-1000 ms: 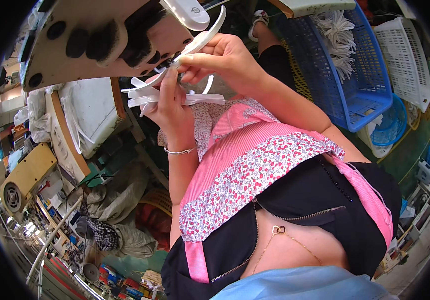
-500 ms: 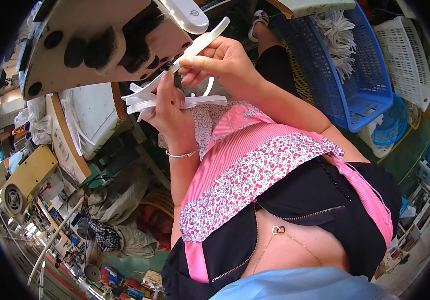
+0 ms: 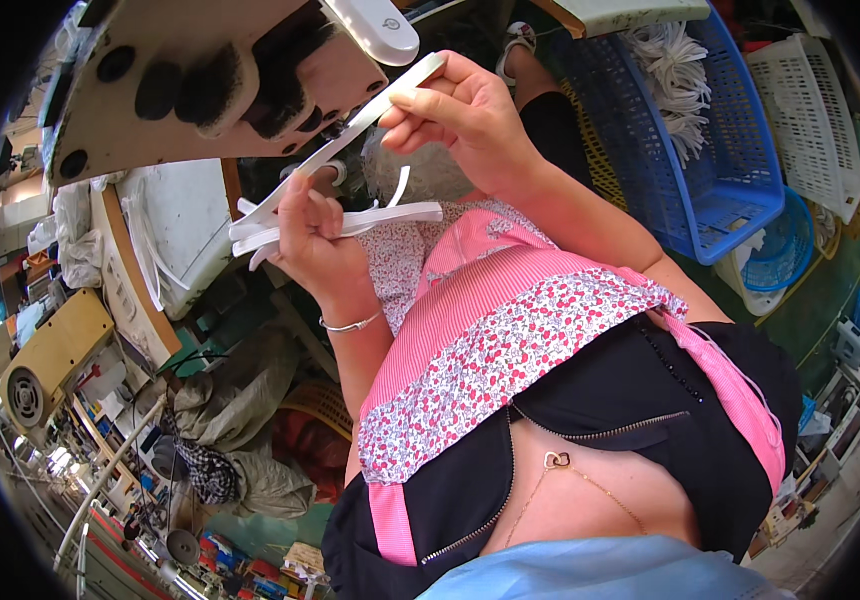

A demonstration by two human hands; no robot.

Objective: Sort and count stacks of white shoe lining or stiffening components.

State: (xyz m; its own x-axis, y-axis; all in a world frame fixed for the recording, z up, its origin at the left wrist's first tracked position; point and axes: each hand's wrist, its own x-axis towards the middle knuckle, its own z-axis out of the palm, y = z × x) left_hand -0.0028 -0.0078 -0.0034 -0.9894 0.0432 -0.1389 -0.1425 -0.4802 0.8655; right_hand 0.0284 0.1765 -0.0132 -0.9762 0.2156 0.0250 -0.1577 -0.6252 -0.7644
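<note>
A flat white strip (image 3: 360, 122), like a length of tape or elastic, runs slantwise and nearly straight between my two hands. Its upper end is pinched between the thumb and fingers of my right hand (image 3: 482, 128). Lower down, my left hand (image 3: 322, 245) is closed on the same strip. Several more white strips (image 3: 405, 213) are gripped in that left hand, poking out on both sides of the fingers; one short end curves upward. Both hands are just below the pale, dark-smudged body of a machine (image 3: 240, 60).
A white rounded machine part (image 3: 380, 32) hangs above the strip. To the right, a blue crate (image 3: 690, 190) holds bundled white strips (image 3: 672, 75), with a white basket (image 3: 808, 120) beyond. At left are a white-topped table (image 3: 175, 235) and bunched cloth (image 3: 240, 400). Another person's leg (image 3: 555, 130) shows behind.
My right hand has moved up to the strip's end. My left hand has shifted down and left with the bundle. The strip between them now stretches longer and straighter, and the hands are farther apart.
</note>
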